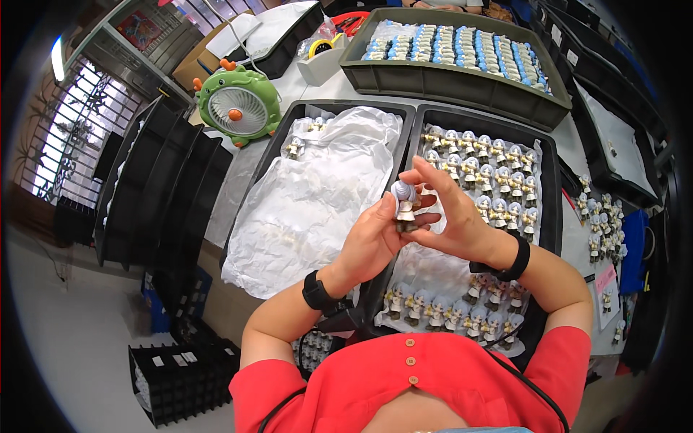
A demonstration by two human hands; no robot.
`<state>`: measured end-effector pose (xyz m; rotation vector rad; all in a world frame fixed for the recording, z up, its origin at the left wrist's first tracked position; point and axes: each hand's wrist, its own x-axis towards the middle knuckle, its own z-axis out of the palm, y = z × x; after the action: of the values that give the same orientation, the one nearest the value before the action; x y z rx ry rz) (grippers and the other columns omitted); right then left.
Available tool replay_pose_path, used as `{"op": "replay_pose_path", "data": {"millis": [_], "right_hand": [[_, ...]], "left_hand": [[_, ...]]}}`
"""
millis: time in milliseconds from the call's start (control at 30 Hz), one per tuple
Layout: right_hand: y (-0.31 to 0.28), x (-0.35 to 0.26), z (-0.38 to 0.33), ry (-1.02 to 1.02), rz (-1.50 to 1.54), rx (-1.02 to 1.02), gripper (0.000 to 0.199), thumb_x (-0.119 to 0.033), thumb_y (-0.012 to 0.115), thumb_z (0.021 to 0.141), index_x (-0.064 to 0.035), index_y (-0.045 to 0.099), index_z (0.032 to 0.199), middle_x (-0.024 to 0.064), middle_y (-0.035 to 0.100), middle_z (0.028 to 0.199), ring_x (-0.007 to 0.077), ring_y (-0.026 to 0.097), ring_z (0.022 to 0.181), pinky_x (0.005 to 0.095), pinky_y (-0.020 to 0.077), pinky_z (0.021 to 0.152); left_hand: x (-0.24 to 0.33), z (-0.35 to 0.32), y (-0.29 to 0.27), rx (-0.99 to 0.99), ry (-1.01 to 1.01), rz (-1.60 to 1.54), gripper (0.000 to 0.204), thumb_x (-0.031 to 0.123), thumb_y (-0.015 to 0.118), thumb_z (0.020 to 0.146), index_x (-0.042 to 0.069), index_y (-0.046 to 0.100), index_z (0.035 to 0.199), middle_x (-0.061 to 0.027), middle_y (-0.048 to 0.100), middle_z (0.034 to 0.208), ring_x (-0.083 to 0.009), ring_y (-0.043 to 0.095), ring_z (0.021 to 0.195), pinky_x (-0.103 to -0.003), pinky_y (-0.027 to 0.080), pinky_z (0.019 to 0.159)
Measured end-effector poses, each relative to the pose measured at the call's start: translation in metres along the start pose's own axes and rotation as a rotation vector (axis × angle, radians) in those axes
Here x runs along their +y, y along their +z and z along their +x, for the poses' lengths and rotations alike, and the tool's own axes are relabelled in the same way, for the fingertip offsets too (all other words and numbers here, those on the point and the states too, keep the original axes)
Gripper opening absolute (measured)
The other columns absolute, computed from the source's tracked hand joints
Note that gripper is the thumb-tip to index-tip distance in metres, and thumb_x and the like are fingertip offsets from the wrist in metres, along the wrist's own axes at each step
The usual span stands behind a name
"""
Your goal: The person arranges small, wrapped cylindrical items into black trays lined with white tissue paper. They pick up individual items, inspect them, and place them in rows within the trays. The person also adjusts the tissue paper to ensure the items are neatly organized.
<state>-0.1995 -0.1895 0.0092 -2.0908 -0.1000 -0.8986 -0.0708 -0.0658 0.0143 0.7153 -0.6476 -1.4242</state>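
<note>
Small figurine held up over two black trays

Left hand and right hand both pinch the grey-haired figurine upright between curled fingers (above the right tray of lined-up figurines).

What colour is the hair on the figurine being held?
Pale silvery-grey on the figurine, seen best in the head view.

Rows of figurines crowd the right tray; its middle strip lies bare. White wrap blankets the left tray. A fan blocks the worktop beyond.
</note>
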Motion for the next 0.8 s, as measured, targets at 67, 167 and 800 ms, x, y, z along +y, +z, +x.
{"op": "replay_pose_path", "data": {"millis": [67, 167, 800], "right_hand": [[0.000, 0.003, -0.001, -0.010, -0.028, 0.009, 0.101, 0.003, 0.076, 0.063, -0.0109, 0.019, 0.146, 0.0149, 0.049, 0.128, 0.0216, 0.055, 0.105, 0.0308, 0.0502, 0.082], [-0.001, 0.003, -0.001, 0.088, 0.059, -0.008, 0.102, 0.002, 0.075, 0.066, -0.0112, 0.015, 0.147, 0.0143, 0.049, 0.129, 0.0196, 0.054, 0.107, 0.0303, 0.0479, 0.085], [0.000, 0.005, 0.001, -0.048, -0.127, 0.114, 0.090, -0.001, 0.077, 0.065, -0.0070, 0.030, 0.141, 0.0139, 0.050, 0.127, 0.0292, 0.051, 0.112, 0.0380, 0.0404, 0.097]], "left_hand": [[0.002, 0.000, 0.001, -0.003, -0.005, -0.014, 0.053, 0.042, 0.032, 0.100, 0.003, 0.032, 0.136, -0.0116, 0.049, 0.127, -0.0238, 0.054, 0.114, -0.037, 0.048, 0.092], [0.002, 0.000, -0.001, 0.003, 0.001, -0.004, 0.053, 0.042, 0.035, 0.099, 0.003, 0.033, 0.136, -0.0110, 0.049, 0.128, -0.0233, 0.055, 0.113, -0.036, 0.048, 0.092], [0.002, 0.003, -0.009, -0.060, 0.328, 0.507, 0.045, 0.011, 0.051, 0.094, 0.004, 0.035, 0.135, -0.0100, 0.043, 0.134, -0.0212, 0.049, 0.119, -0.036, 0.040, 0.100]]}}
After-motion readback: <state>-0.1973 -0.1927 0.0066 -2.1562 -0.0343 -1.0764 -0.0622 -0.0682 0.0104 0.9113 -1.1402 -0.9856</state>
